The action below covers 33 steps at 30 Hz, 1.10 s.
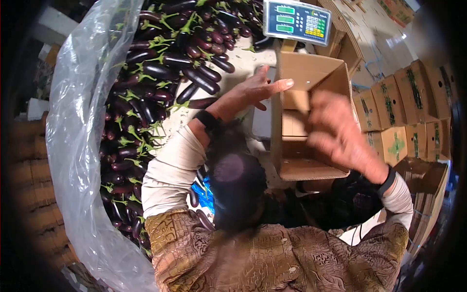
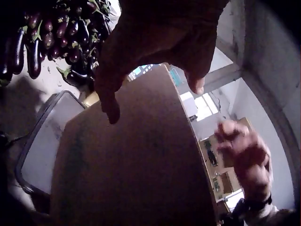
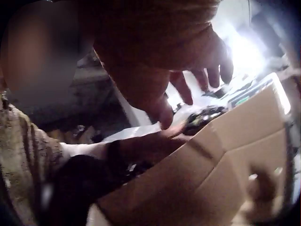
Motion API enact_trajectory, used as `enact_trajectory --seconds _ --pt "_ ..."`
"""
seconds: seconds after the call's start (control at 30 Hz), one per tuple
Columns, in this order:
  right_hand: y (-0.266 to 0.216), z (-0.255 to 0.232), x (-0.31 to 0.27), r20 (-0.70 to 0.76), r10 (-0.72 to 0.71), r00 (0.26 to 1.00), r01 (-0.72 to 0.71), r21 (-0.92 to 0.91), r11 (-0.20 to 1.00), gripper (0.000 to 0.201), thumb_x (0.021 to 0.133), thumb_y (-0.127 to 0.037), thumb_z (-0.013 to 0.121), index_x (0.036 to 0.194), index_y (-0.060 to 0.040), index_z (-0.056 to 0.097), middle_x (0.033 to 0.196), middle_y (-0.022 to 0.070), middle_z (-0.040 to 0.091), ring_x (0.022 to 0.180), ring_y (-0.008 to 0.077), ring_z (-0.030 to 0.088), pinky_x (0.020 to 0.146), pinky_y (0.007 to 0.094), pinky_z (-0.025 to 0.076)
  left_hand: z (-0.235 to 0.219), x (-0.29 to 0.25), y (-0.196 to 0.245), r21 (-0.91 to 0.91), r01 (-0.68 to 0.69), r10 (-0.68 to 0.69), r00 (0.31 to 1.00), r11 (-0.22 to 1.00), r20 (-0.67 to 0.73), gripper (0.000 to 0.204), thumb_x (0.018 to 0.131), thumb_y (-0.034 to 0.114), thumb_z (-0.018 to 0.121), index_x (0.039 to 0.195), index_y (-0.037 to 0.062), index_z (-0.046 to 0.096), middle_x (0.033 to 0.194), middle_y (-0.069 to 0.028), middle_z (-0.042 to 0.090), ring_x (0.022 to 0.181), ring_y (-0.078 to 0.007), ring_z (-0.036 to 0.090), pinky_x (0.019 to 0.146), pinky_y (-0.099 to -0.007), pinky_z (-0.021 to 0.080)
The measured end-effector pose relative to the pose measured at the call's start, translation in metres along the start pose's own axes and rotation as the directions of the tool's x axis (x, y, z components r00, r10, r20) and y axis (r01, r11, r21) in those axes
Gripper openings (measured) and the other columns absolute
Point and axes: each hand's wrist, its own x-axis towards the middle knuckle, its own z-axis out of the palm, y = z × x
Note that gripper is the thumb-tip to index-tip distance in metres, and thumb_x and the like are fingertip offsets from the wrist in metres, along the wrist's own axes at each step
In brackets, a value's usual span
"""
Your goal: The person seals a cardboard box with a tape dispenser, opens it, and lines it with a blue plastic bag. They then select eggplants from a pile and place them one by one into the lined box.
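An open-topped cardboard box (image 1: 304, 70) stands in front of the person, and its inside shows bare cardboard walls and bottom. At its left side is the left hand (image 1: 255, 90), thumb stretched out over the rim and fingers spread. In the left wrist view that hand (image 2: 160, 52) arches above the box's outer wall (image 2: 131, 155). Blurred, the right hand (image 1: 335, 129) hovers over the box's right half. Its fingers hang apart and hold nothing in the right wrist view, above the box edge (image 3: 207, 141).
Many eggplants (image 1: 160, 70) lie heaped on the left, bordered by clear plastic sheeting (image 1: 82, 121). A scale display (image 1: 296, 22) rises behind the box, with the scale's platform (image 1: 262, 114) beside it. Printed cartons (image 1: 413, 92) are stacked on the right, near flattened cardboard (image 1: 423, 194).
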Motion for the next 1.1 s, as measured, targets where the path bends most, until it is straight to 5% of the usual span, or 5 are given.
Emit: enact_trajectory --seconds 0.13,0.3,0.47,0.67,1.1 --pt "0.088 -0.008 -0.002 -0.316 0.390 0.865 -0.462 -0.201 0.864 0.091 0.076 -0.049 0.075 0.144 -0.0052 0.034 0.144 0.0231 0.040 0.130 0.0407 0.040 0.107 0.0449 0.034 0.011 0.015 0.010 0.056 0.033 -0.031 0.999 0.998 -0.029 0.115 0.080 0.057 0.068 0.149 -0.0039 -0.001 0.135 -0.0274 0.047 0.113 -0.0377 0.054 0.079 -0.0502 0.056" --pt "0.163 0.042 -0.038 0.466 0.794 0.390 -0.888 0.418 0.191 0.069 0.086 -0.032 0.072 0.137 0.0029 0.042 0.125 0.0138 0.058 0.115 0.0212 0.055 0.099 0.0337 0.044 0.011 0.027 -0.010 0.060 -0.064 0.063 0.998 0.996 0.017 0.080 0.083 0.030 0.068 0.140 -0.0056 0.025 0.118 -0.0233 0.057 0.097 -0.0285 0.066 0.058 -0.0383 0.062" --pt "0.146 0.009 -0.049 0.474 0.731 0.490 -0.816 0.544 0.195 0.058 0.087 -0.038 0.069 0.126 0.0012 0.054 0.101 0.0077 0.067 0.076 0.0043 0.062 0.048 0.0152 0.043 -0.012 0.016 -0.037 -0.268 -0.141 0.181 0.975 0.953 0.129 0.057 0.090 0.019 0.057 0.141 0.0045 0.037 0.119 -0.0085 0.058 0.107 -0.0143 0.058 0.087 -0.0347 0.053" --pt "0.194 0.034 -0.089 0.687 0.459 0.563 -0.635 0.716 -0.291 0.054 0.087 -0.027 0.072 0.130 -0.0002 0.052 0.118 0.0123 0.065 0.106 0.0200 0.065 0.093 0.0351 0.053 -0.021 0.025 -0.114 -0.552 -0.045 0.068 0.997 0.832 0.022 0.048 0.089 0.025 0.068 0.130 0.0062 0.051 0.111 -0.0028 0.061 0.102 -0.0132 0.057 0.085 -0.0326 0.049" --pt "0.189 0.047 -0.057 0.498 0.680 0.538 -0.825 0.145 0.546 0.084 0.072 -0.075 0.065 0.100 0.0039 0.056 0.072 0.0132 0.060 0.078 0.0224 0.065 0.059 0.0364 0.053 0.007 0.032 -0.108 0.508 0.072 0.126 0.930 0.858 -0.345 0.060 0.078 0.046 0.076 0.100 -0.0033 0.049 0.099 -0.0191 0.057 0.090 -0.0207 0.058 0.069 -0.0371 0.049"
